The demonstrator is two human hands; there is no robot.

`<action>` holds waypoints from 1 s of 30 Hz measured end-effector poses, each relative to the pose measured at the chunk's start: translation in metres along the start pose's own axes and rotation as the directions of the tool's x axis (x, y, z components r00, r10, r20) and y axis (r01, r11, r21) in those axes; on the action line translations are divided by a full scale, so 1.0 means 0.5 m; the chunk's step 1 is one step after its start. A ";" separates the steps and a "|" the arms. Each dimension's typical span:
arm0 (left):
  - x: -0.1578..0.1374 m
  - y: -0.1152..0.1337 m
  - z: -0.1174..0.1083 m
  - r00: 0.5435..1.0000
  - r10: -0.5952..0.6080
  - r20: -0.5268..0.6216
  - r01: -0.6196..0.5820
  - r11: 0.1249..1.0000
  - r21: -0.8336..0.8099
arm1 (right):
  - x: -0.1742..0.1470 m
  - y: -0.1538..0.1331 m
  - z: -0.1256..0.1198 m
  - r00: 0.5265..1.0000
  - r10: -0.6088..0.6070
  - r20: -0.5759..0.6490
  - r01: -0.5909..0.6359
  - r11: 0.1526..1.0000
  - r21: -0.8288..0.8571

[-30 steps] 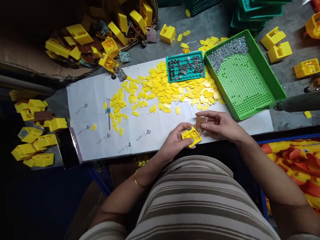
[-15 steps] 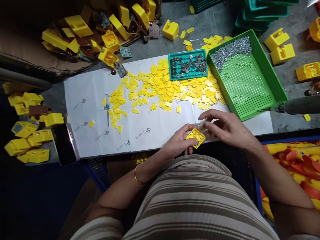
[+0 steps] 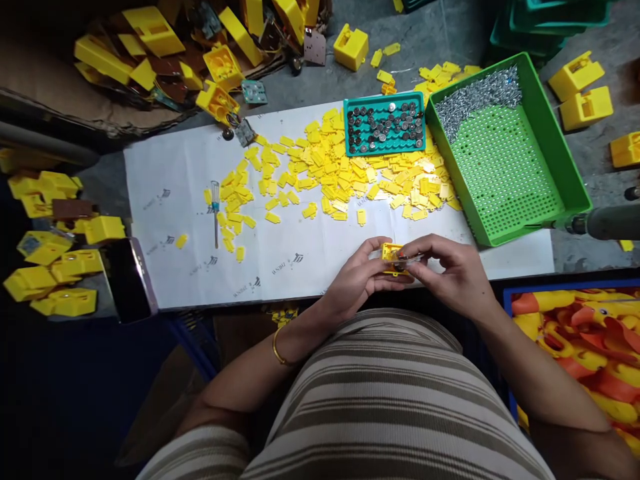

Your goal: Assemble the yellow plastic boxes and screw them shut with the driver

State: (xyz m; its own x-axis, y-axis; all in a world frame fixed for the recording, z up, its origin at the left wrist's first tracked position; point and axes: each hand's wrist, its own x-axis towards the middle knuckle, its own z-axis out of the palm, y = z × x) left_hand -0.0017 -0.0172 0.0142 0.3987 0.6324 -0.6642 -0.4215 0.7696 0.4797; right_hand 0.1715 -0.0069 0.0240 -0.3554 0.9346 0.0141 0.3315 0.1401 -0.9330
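My left hand (image 3: 361,272) is closed around a small open yellow plastic case (image 3: 391,252), close to my body at the front edge of the table. The thumb lies across the case's near side. My right hand (image 3: 453,270) pinches a small, partly see-through part (image 3: 409,259) with something dark at its tip, right over the case. Fingers cover much of it, so its kind is unclear. Beyond the hands, many small yellow plastic covers (image 3: 340,173) lie loose on a white paper sheet (image 3: 175,267). A teal tray (image 3: 385,152) of button cells rests among them.
A green perforated basket (image 3: 520,167) with small silver screws stands at the right, a dark tool tip reaching over it. A screwdriver (image 3: 215,207) and a phone (image 3: 130,280) lie left. Yellow housings (image 3: 150,30) fill a carton. A blue crate holds yellow-orange duck-like pieces (image 3: 590,333).
The right hand has brought the small part leftward and down onto the case. The left hand has turned the case and now has fingers beneath it. The view has shifted slightly.
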 end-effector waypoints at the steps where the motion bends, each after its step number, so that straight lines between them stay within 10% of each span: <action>1: -0.002 0.002 -0.001 1.000 0.006 0.001 -0.006 1.000 -0.024 | -0.004 -0.004 -0.003 0.998 -0.054 0.019 0.055 0.996 -0.068; 14: -0.025 0.023 0.012 0.998 0.009 0.055 -0.008 1.000 -0.025 | -0.025 -0.040 -0.023 0.905 -0.277 0.322 0.415 0.736 -0.534; 30: -0.028 0.012 0.032 0.998 0.034 0.055 -0.039 0.995 0.091 | -0.038 -0.057 -0.032 0.920 -0.161 0.356 0.349 0.749 -0.563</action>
State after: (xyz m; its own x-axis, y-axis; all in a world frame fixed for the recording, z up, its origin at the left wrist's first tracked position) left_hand 0.0032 -0.0203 0.0354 0.4280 0.6624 -0.6149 -0.3614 0.7490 0.5553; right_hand 0.1826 -0.0234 0.0558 -0.6918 0.7213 0.0348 0.6165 0.6150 -0.4916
